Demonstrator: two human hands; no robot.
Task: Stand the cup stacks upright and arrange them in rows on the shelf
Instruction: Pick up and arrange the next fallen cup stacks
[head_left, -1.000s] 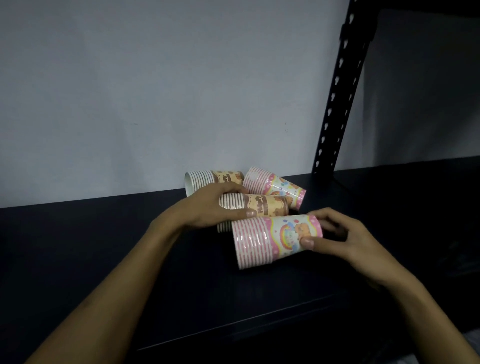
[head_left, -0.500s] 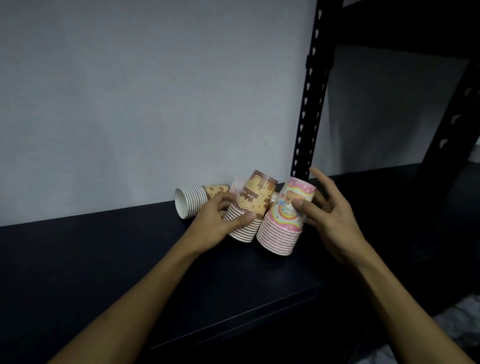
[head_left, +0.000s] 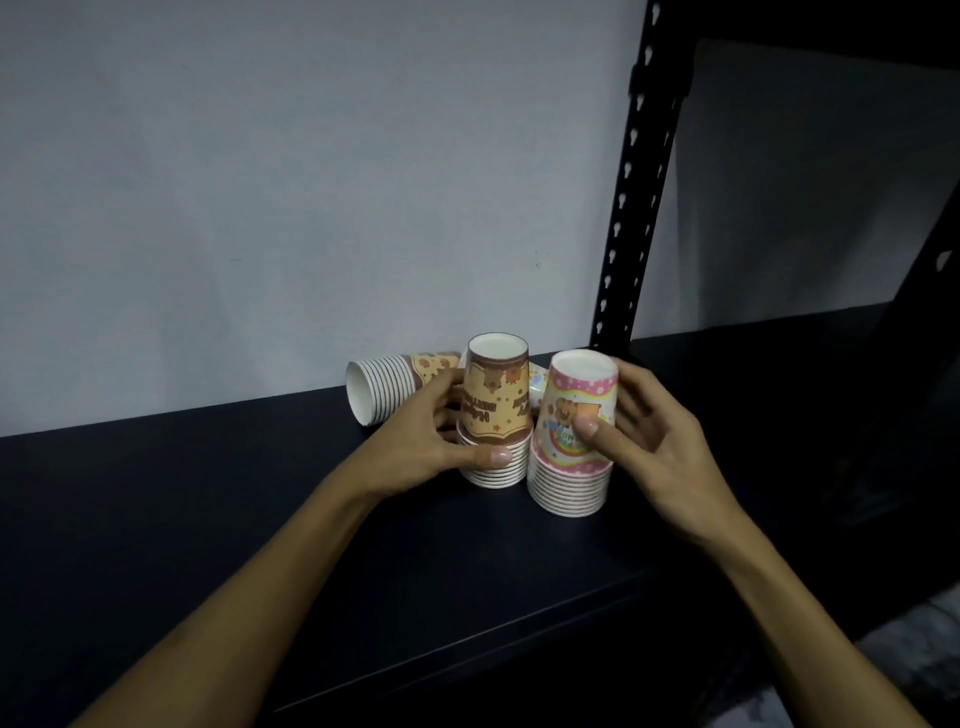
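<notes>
In the middle of the frame, the left hand (head_left: 421, 441) holds the brown stack (head_left: 496, 415) and the right hand (head_left: 649, 441) holds the pink stack (head_left: 574, 441), both standing rim-down on the shelf (head_left: 208, 519). Paper cups are probably light and easy to squash, so hold the sides softly. Another stack (head_left: 387, 387) lies on its side behind, to the left.

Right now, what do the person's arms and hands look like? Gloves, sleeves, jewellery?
Both are bare: the left hand and right hand wear no gloves, rings or watch, and no sleeves show on either forearm. The fingernails are short and unpainted.
</notes>
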